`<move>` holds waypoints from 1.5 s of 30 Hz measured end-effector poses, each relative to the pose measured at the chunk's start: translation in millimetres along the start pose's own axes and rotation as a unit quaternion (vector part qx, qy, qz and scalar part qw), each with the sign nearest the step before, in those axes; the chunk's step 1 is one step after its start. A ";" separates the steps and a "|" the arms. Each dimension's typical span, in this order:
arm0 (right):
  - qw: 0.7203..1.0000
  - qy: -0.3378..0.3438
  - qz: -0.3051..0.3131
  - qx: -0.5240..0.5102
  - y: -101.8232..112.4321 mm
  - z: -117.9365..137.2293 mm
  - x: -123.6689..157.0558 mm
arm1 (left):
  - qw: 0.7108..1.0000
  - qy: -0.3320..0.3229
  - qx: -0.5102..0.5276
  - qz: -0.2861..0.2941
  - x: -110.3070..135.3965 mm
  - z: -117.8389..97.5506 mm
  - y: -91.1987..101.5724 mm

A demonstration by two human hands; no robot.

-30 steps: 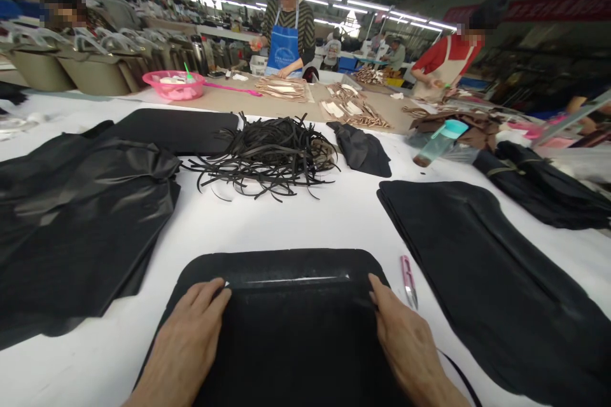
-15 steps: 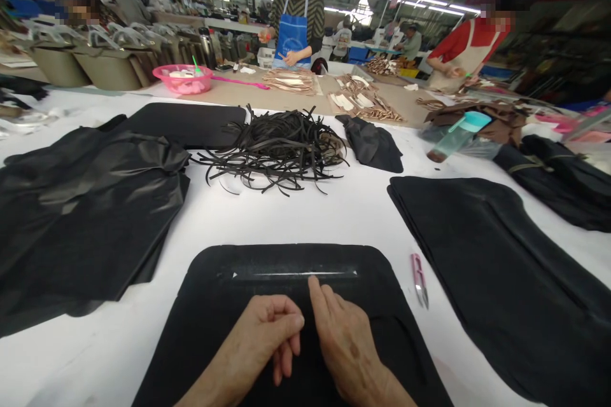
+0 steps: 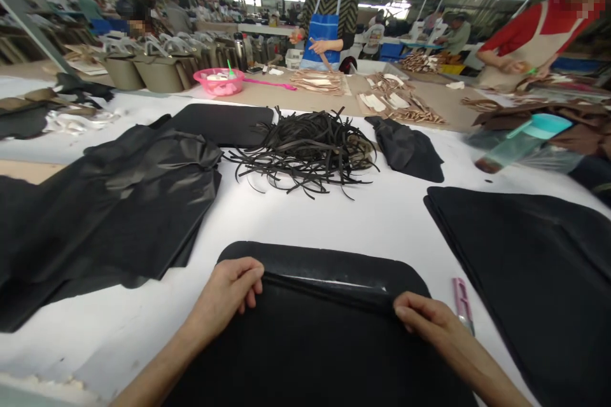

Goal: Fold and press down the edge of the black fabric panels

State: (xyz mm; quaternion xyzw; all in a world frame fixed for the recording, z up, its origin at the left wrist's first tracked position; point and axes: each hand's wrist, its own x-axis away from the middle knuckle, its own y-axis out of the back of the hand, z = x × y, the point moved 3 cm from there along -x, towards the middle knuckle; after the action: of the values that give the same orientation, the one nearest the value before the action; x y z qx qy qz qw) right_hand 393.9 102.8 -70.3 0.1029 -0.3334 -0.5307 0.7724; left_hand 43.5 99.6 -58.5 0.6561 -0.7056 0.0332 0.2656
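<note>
A black panel with rounded corners (image 3: 300, 255) lies flat on the white table in front of me. Near its far edge runs a slot with a thin white line along it. Over the panel, just below that slot, stretches a thin black fabric sheet (image 3: 329, 343). My left hand (image 3: 236, 283) pinches the sheet's far edge at the left end of the slot. At the right end, the same edge is pinched by my right hand (image 3: 424, 318). Beside the right hand lies a pair of pink-handled thread snips (image 3: 462, 302), partly hidden by the forearm.
A tangle of black strips (image 3: 315, 146) sits mid-table. Crumpled black sheets (image 3: 119, 203) lie left, stacked black panels (image 3: 529, 261) right. A turquoise-lidded bottle (image 3: 525, 143) lies at the far right. Across the table stand a pink basin (image 3: 219, 84) and two co-workers.
My hands have moved apart, from close together below the slot to its two ends. A black sheet's edge is now stretched between them. The view has turned left.
</note>
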 end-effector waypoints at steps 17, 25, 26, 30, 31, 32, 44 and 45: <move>0.992 -0.104 -0.063 -0.028 -2.3 -34.2 -35.0 | 0.986 0.007 -0.138 -0.096 -26.8 5.6 13.9; 0.992 -0.107 -0.063 0.001 -2.6 -29.2 -34.4 | 0.971 0.012 -0.216 -0.096 -29.7 4.6 14.6; 0.992 -0.106 -0.066 0.010 -2.4 -27.7 -34.2 | 0.970 0.012 -0.224 -0.096 -30.0 4.1 14.5; 0.991 -0.100 -0.084 0.038 -1.7 -20.4 -34.2 | 0.963 0.014 -0.253 -0.096 -31.0 3.2 14.0; 0.990 -0.102 -0.089 0.042 -1.6 -18.5 -34.1 | 0.960 0.014 -0.262 -0.096 -31.3 3.4 13.8; 0.989 -0.103 -0.093 0.046 -1.4 -16.7 -34.0 | 0.958 0.014 -0.271 -0.097 -31.6 4.0 13.6; 0.990 -0.068 -0.124 -0.002 -2.9 -5.3 -30.3 | 0.870 -0.100 -0.472 -0.101 -14.0 -5.2 -9.7; 0.990 -0.060 -0.128 -0.002 -2.9 -4.1 -30.0 | 0.848 -0.142 -0.502 -0.092 -11.8 -6.6 -14.2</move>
State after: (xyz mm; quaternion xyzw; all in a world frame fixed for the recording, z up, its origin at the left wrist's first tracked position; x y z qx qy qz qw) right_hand 387.9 127.5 -87.0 0.1114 -0.3626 -0.6311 0.6766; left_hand 59.1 110.9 -62.1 0.4930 -0.5926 -0.4431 0.4577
